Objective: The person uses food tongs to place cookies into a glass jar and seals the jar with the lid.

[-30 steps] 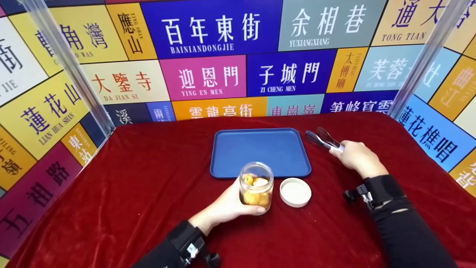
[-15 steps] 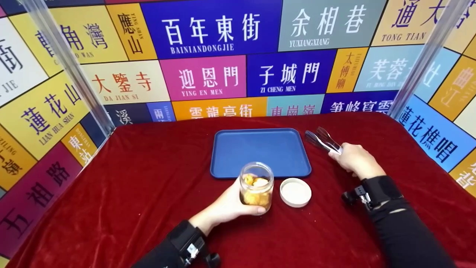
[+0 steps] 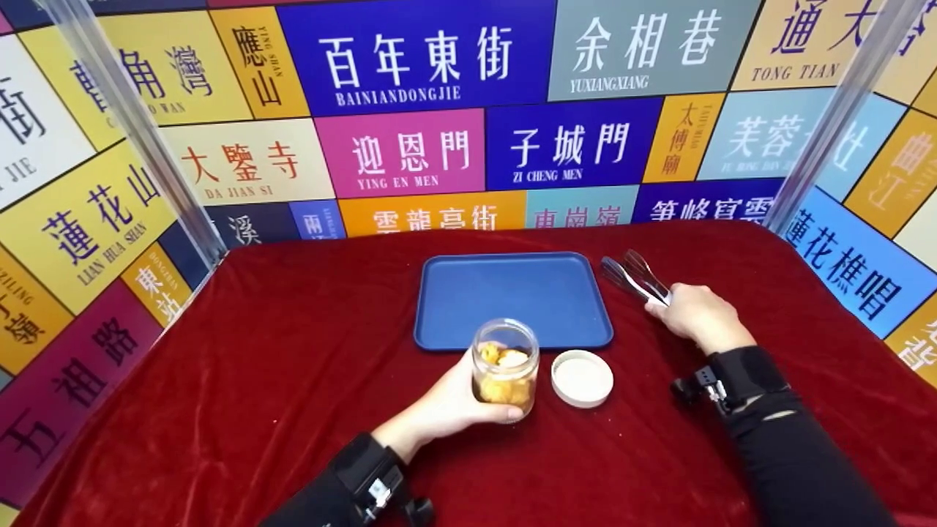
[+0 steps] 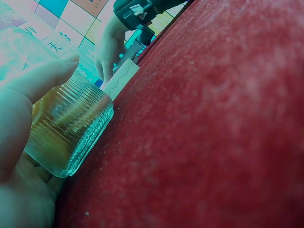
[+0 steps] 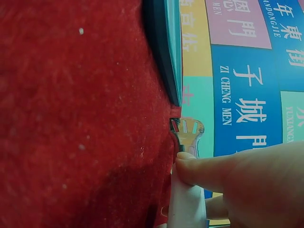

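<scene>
My left hand (image 3: 457,399) grips a clear glass jar (image 3: 505,399) with its thumb across the front. Yellowish chunks (image 3: 501,356) fill much of the jar, whose mouth is uncovered. In the left wrist view the ribbed lower part of the jar (image 4: 71,128) shows beside the thumb. To the right, my right hand (image 3: 699,315) holds a pair of tongs (image 3: 637,278) by their white handle, thumb on top, as the right wrist view shows. The slotted heads of the tongs (image 5: 190,127) point away from me. Between the hands, a white lid (image 3: 582,378) lies on the cloth.
A blue tray (image 3: 512,296) lies behind the jar, left of the tongs. Dark red cloth (image 3: 307,329) covers the table. Colourful panels with lettering (image 3: 410,146) stand along the back and sides, with clear posts (image 3: 834,117) at the corners.
My right hand has shifted slightly, and the handle end of the tongs has turned a little with it. The left hand and the jar have stayed in place.
</scene>
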`<control>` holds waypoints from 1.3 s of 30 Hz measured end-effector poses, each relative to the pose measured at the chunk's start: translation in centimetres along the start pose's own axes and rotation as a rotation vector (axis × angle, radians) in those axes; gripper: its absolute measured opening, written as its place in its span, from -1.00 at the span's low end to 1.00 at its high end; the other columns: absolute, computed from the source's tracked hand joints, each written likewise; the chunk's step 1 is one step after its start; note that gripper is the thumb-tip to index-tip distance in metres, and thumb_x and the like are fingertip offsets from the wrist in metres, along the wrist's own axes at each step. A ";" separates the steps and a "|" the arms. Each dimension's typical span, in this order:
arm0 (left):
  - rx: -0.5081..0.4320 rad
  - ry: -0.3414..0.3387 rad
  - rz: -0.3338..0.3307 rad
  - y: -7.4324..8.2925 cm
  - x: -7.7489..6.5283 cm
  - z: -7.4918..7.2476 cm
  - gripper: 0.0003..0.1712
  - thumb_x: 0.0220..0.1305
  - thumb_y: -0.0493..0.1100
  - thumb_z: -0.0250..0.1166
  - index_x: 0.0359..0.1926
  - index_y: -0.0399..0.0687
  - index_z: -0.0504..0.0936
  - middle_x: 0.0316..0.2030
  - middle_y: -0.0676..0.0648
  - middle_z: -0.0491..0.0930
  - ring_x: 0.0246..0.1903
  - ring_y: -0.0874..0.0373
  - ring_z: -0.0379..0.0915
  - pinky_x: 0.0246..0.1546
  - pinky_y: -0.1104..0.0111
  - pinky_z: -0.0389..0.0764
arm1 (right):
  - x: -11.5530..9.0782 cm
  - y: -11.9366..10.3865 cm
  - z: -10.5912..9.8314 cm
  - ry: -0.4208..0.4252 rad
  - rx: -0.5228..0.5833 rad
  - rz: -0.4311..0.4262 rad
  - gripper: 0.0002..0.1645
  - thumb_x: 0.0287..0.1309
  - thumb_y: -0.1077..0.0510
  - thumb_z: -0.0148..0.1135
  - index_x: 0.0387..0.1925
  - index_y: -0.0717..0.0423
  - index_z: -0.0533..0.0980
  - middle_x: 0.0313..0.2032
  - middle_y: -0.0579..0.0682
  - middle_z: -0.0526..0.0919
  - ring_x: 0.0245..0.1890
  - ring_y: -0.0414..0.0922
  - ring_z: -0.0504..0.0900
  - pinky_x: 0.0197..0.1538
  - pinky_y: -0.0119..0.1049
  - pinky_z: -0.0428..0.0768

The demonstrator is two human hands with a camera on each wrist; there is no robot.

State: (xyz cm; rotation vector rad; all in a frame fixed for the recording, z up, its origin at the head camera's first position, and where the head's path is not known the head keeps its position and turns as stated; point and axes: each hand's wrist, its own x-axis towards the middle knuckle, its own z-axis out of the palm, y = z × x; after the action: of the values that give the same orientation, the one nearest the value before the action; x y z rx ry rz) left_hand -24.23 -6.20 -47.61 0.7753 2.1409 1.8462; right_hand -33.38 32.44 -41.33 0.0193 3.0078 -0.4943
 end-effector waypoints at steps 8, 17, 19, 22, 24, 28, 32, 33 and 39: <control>-0.001 0.001 0.003 0.1 0.0 0.0 0.12 0.04 -0.24 0.67 0.52 -0.27 0.20 0.16 0.00 0.66 0.16 0.14 0.60 0.34 0.31 0.48 | -0.2 0.0 -0.2 0.055 -0.060 -0.017 -0.45 0.37 -0.19 0.30 -0.22 0.29 0.53 -0.33 0.28 0.62 -0.28 0.24 0.62 -0.24 0.17 0.55; 0.008 0.001 0.007 0.0 0.1 0.0 0.11 0.04 -0.24 0.68 0.51 -0.24 0.22 0.16 0.01 0.66 0.16 0.14 0.60 0.33 0.30 0.49 | -0.7 -1.1 -1.7 0.136 -0.054 -0.019 -0.25 0.42 -0.18 0.26 0.24 0.41 0.44 0.09 0.49 0.49 0.12 0.43 0.52 0.07 0.40 0.50; 0.008 0.000 0.010 -0.1 0.1 0.0 0.11 0.05 -0.24 0.68 0.51 -0.25 0.22 0.17 0.01 0.66 0.16 0.14 0.60 0.33 0.30 0.49 | -1.0 -1.5 -2.0 0.155 -0.048 -0.041 -0.27 0.43 -0.17 0.24 0.24 0.40 0.45 0.09 0.47 0.48 0.12 0.42 0.51 0.09 0.41 0.50; 0.006 0.000 0.010 0.0 0.1 0.0 0.11 0.05 -0.24 0.68 0.52 -0.25 0.21 0.17 0.01 0.66 0.17 0.14 0.60 0.34 0.30 0.49 | -1.5 -2.5 -2.6 0.174 -0.031 -0.085 -0.30 0.43 -0.19 0.24 0.21 0.37 0.50 0.09 0.44 0.50 0.13 0.40 0.52 0.10 0.39 0.49; 0.008 0.000 0.007 0.0 0.0 0.0 0.12 0.04 -0.24 0.68 0.52 -0.24 0.21 0.17 0.01 0.66 0.17 0.14 0.60 0.34 0.30 0.48 | -2.0 -3.4 -3.0 0.172 -0.018 -0.128 -0.32 0.42 -0.20 0.26 0.19 0.33 0.55 0.07 0.41 0.55 0.11 0.36 0.54 0.11 0.37 0.50; 0.018 0.002 0.002 0.0 0.0 0.0 0.12 0.04 -0.22 0.68 0.52 -0.24 0.21 0.17 0.02 0.67 0.17 0.15 0.60 0.34 0.31 0.48 | -3.2 -5.6 -3.5 0.121 -0.007 -0.260 -0.40 0.39 -0.20 0.34 0.12 0.24 0.65 -0.04 0.25 0.71 -0.02 0.20 0.64 0.03 0.25 0.57; 0.030 0.004 0.002 0.0 0.0 0.0 0.12 0.04 -0.21 0.68 0.52 -0.23 0.22 0.16 0.02 0.67 0.16 0.15 0.60 0.33 0.31 0.48 | -4.9 -7.9 -3.3 0.014 -0.045 -0.436 -0.46 0.33 -0.21 0.43 0.08 0.13 0.70 -0.15 0.04 0.74 -0.16 -0.01 0.66 -0.04 0.07 0.62; 0.031 0.004 0.001 0.0 0.0 0.0 0.12 0.04 -0.21 0.68 0.51 -0.23 0.22 0.16 0.02 0.67 0.16 0.15 0.60 0.33 0.31 0.48 | -5.3 -8.3 -3.2 -0.017 -0.062 -0.476 -0.45 0.30 -0.22 0.45 0.08 0.10 0.71 -0.15 0.01 0.73 -0.16 -0.03 0.66 -0.03 0.05 0.63; 0.025 0.005 -0.004 -0.1 0.0 -0.1 0.12 0.05 -0.21 0.68 0.52 -0.24 0.21 0.16 0.02 0.67 0.15 0.15 0.60 0.32 0.31 0.49 | -7.1 -10.2 -1.7 -0.177 -0.162 -0.629 -0.25 0.07 -0.21 0.63 0.24 0.01 0.65 0.07 0.06 0.64 0.01 0.02 0.65 0.10 0.03 0.65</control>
State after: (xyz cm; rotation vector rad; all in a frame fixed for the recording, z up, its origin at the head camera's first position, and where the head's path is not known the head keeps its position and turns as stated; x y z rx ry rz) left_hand -24.25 -6.26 -47.66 0.7709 2.1710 1.8250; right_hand -26.77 23.34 -35.83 -0.9451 2.8146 -0.2677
